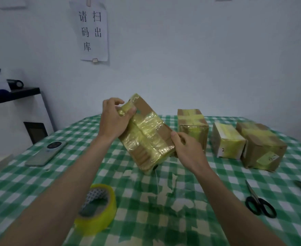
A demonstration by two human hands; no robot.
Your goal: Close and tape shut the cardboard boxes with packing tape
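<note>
Here, both the left hand (pixel 113 119) and the right hand (pixel 187 148) grip a tilted, yellow-taped brown cardboard box (pixel 147 134) (lifted near the checked table's (pixel 208 219) middle).

Left hand (pixel 114 119) at 11 o'clock, fingers curled, gripping. Right hand (pixel 187 150) at 3 o'clock, thumb and fingers pinching. Both forearms extended.

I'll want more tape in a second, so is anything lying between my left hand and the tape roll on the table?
Nothing visible. The left hand grips the tilted box, and the tape roll lies below it near the left forearm, with only bare checked tablecloth between them.
</note>
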